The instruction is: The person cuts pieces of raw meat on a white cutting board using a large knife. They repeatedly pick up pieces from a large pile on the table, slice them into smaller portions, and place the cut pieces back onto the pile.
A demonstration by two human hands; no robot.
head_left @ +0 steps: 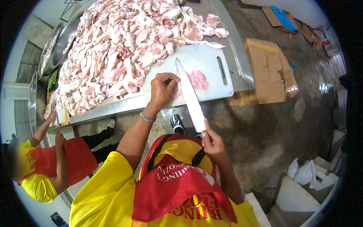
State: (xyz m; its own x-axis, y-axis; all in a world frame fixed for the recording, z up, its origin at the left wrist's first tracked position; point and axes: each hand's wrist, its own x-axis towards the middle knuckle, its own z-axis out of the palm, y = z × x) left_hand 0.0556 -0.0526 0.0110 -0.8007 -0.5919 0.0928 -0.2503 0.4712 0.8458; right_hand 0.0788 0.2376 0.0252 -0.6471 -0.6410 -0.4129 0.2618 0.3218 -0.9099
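Note:
My right hand is closed round the handle of a long, broad knife, its blade reaching diagonally across a white cutting board. My left hand has its fingers curled and pinched at the left edge of a thin pink piece of meat beside the blade; part of that piece is hidden by hand and knife. A flattened pink slice lies right of the blade. A large heap of raw, pale pink meat pieces covers the steel table around the board's left and far sides.
A co-worker in yellow shirt and red apron works at the left with a knife. Steel basins stand at the far left. Cardboard lies right of the table, more with blue plastic behind. White containers and bags are lower right.

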